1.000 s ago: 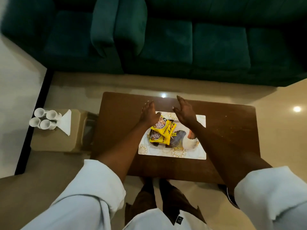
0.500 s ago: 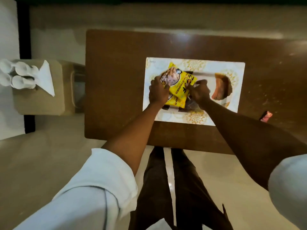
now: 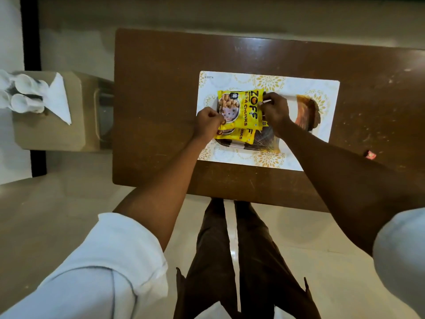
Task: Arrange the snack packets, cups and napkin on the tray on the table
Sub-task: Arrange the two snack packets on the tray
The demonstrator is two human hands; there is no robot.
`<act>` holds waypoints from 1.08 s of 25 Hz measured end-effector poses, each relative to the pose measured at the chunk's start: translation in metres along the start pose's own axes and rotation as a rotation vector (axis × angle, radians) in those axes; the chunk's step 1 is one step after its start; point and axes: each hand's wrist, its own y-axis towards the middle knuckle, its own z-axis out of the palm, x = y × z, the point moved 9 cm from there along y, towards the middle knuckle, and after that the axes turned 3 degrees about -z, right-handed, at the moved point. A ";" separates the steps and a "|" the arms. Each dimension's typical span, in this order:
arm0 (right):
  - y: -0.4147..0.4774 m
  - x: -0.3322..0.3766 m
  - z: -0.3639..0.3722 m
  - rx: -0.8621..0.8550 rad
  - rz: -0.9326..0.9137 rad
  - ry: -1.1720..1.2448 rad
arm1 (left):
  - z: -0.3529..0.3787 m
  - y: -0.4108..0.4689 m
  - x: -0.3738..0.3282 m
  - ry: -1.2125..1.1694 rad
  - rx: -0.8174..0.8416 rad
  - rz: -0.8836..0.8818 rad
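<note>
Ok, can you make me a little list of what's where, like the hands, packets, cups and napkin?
Hands: left hand and right hand each grip an edge of the top yellow packet
Packets: it lies over a second yellow packet, both on the tray
Tray: on a patterned mat on the brown table
Cups: white cups on the beige stand, not on the tray yet
Napkin: folded napkin beside the cups
Extra: small red wrapper on the table
</note>
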 end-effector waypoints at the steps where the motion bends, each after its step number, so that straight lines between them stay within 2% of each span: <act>1: -0.002 -0.001 0.003 0.014 -0.004 -0.027 | -0.001 -0.003 0.005 0.027 0.004 -0.004; 4: -0.007 -0.016 0.010 0.020 0.028 -0.113 | -0.005 -0.007 0.018 0.031 -0.011 -0.056; 7: -0.010 -0.031 0.014 -0.008 0.077 -0.061 | -0.005 -0.003 0.019 0.043 -0.016 -0.055; 10: -0.017 -0.033 0.019 -0.036 0.050 0.012 | 0.003 -0.003 0.018 0.055 0.030 -0.031; 14: -0.022 -0.030 0.037 0.124 0.021 0.156 | 0.024 -0.011 0.023 0.089 0.101 -0.075; 17: -0.023 -0.031 0.039 0.154 0.058 0.224 | 0.035 -0.012 0.030 0.012 0.138 -0.122; 20: -0.022 -0.032 0.035 0.154 0.042 0.251 | 0.024 -0.018 0.028 0.089 -0.005 -0.119; 21: -0.022 -0.032 0.034 0.153 0.035 0.257 | 0.016 -0.022 0.018 0.130 -0.100 -0.060; 23: -0.020 -0.029 0.032 0.155 0.007 0.248 | 0.003 -0.026 -0.020 0.216 -0.251 0.174; 24: -0.020 -0.025 0.031 0.160 -0.012 0.226 | 0.005 -0.022 -0.042 0.272 -0.230 0.291; 25: -0.020 -0.021 0.029 0.169 -0.037 0.194 | 0.012 -0.014 -0.061 0.331 -0.130 0.361; 27: -0.019 -0.006 0.024 0.218 -0.113 0.107 | 0.032 0.005 -0.083 0.417 0.207 0.357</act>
